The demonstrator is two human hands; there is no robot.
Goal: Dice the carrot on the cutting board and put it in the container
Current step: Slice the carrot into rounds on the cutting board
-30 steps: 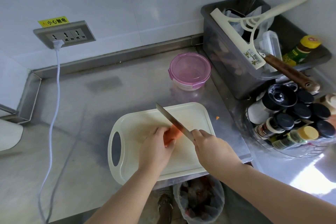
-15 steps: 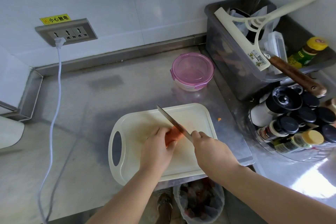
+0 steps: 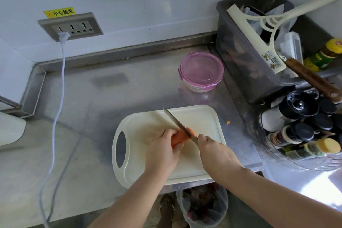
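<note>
Tabletop (image 3: 111, 109): steel, set into a white-walled corner. It carries the board close to its front edge, probably so both arms can work near the body.
Board (image 3: 203, 114): white and flat, with the handle hole to the left. Bare space on the right of it leaves room for cut pieces.
Container (image 3: 201, 71): round, with a pink lid on. It stands on the tabletop behind the board, well apart from the blade. That is handy for a later transfer, though the lid must come off first.
Left hand (image 3: 162, 152): palm down over the carrot's left part, fingers curled round it. It seems to be pinning the carrot so it cannot roll. The fingertips sit near the blade.
Right hand (image 3: 214, 152): closed in a fist round the knife handle, which it hides. The forearm comes in from the lower right.
Knife (image 3: 177, 124): the blade slants away to the upper left and crosses the carrot's right end. I cannot tell how deep the edge has bitten.
Carrot (image 3: 178, 138): one orange chunk near the board's middle, between the hands. No dice show, so the cutting looks barely begun.
Scrap (image 3: 228, 122): a small orange bit on the tabletop, just right of the board.
</note>
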